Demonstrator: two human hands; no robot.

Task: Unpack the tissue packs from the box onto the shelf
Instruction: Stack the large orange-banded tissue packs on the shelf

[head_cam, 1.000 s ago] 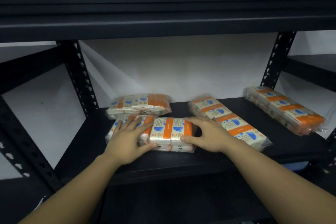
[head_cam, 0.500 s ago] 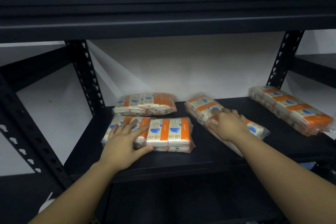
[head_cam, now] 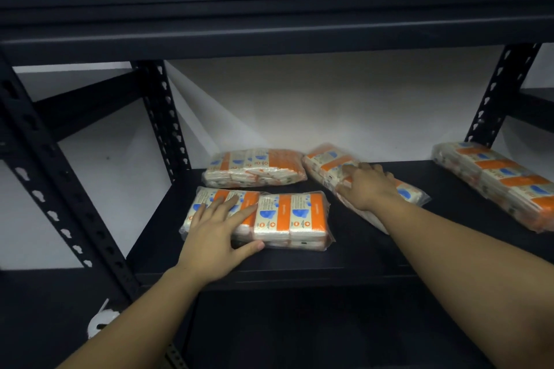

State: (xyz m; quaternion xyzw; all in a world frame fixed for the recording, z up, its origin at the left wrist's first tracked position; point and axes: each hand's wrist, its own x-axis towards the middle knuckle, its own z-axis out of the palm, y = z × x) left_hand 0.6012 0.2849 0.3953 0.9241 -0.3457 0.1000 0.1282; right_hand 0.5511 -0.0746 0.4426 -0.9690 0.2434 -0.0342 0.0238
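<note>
Left hand: fingers extended, flat on the front-left tissue pack near the shelf front edge. Right hand: fingers spread, pressing the angled middle pack.

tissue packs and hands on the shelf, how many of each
tissue packs: 4 (front left, back left, middle, far right)
hands: 2 (left hand flat on the front left pack, right hand on the middle pack)
total: 6, all on one shelf
</note>
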